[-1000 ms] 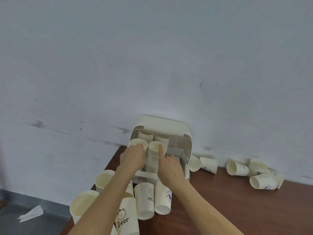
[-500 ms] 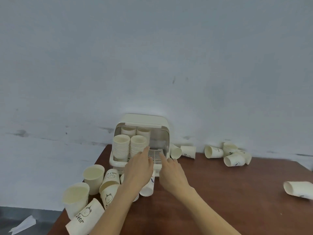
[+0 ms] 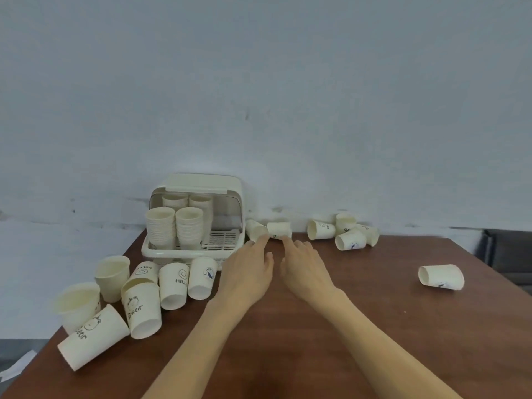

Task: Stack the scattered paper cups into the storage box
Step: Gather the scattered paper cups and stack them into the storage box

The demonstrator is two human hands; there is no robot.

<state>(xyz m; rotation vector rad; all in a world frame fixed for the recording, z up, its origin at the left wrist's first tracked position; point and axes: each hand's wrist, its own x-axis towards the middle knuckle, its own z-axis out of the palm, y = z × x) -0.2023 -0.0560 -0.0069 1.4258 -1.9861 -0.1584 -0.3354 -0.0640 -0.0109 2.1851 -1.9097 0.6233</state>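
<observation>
A person's two bare forearms reach across a brown table (image 3: 359,326) toward a cream storage box (image 3: 198,185) that stands against the pale wall (image 3: 288,82), its lid raised; the left hand (image 3: 247,272) stretches with straight fingers, its forefinger tip at or just short of a tipped cup (image 3: 255,230) lying immediately right of the box, contact too blurred to call; the right hand (image 3: 306,267) is likewise flat and relaxed, gripping nothing, its fingertips just short of a second tipped cup (image 3: 278,230) beside the first. Inside the box two tall stacks of cups (image 3: 175,228) stand at the front, two more stacks (image 3: 187,200) partly hidden behind them; the box's right side shows bare slatted floor. Further right of the box, along the wall, a cluster of four cups (image 3: 344,231) lies tumbled, their prints too small to read; one lone cup (image 3: 442,277) rests on its side well to the right of the box. In front of the box and to its left, a jumble of cups (image 3: 138,292) lies and stands, some printed "Bear" and "HELLO", one word cut off by a neighbouring cup; both arms are cropped by the lower frame edge; a scrap of white paper (image 3: 17,367) on the floor, left of the table, is partly out of view.
</observation>
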